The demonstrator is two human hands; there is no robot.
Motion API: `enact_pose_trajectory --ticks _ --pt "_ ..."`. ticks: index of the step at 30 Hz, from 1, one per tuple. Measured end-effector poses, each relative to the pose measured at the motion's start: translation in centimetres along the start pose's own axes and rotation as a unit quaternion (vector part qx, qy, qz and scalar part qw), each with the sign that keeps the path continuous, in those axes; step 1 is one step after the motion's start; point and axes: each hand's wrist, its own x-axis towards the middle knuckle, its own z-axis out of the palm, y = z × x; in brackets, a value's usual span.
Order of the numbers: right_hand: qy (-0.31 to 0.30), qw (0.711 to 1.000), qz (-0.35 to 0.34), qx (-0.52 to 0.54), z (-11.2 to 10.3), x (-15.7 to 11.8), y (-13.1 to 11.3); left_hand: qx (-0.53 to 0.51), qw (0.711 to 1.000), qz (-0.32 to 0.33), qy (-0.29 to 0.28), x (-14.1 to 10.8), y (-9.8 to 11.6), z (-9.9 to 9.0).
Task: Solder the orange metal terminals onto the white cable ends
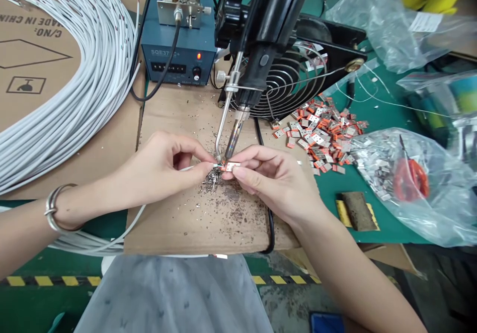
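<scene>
Between thumb and fingers, my left hand (175,166) pinches the end of a white cable (189,168), whose thin coloured wires reach to the right. My right hand (270,176) grips a small metal USB connector (233,166) with an orange-red back end. Wires and connector meet just under the tip of a soldering iron (234,136) held in a stand. A bent metal solder feed tube (223,119) comes down beside the iron. Whether the iron touches the joint is too small to tell. Solder scraps (214,178) lie beneath on the cardboard (171,228).
Behind stand a blue solder feeder box (177,54) and a black fan (286,84). Loose USB connectors (324,136) are heaped at right, near a plastic bag (439,213), orange-handled cutters (412,179) and a brown sponge (359,211). White cable coils (108,69) fill the left.
</scene>
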Motion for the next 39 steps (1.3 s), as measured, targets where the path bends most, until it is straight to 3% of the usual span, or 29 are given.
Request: enact_pose_trajectory --ticks 39 --pt "-0.003 1.0 0.015 0.01 -0.02 -0.01 -0.04 -0.005 1.0 -0.003 -0.007 -0.07 -0.14 0.15"
